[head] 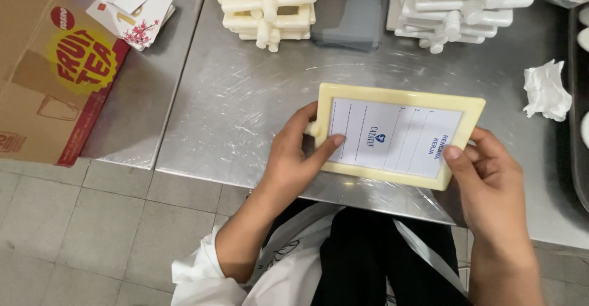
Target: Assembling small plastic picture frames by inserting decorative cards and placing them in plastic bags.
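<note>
Cream plastic frame (pixel 399 135) with a lined paper card (pixel 392 135) is held in both hands, left grip (pixel 294 158) and right grip (pixel 485 177) clasping its ends above a steel bench (pixel 245 97).

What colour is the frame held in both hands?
Pale cream-yellow; the frame surrounds a white printed card, seen clearly in the head view.

My left hand (pixel 294 158) reaches forward over the near edge of the desk (pixel 245 109), forearm bare, white sleeve pushed back to the elbow. Its grip is closed: thumb pressed flat on top, fingers curled beneath. My right hand (pixel 491 183) comes in from the near right, thumb on top, fingers wrapped under, wrist slightly bent.
</note>
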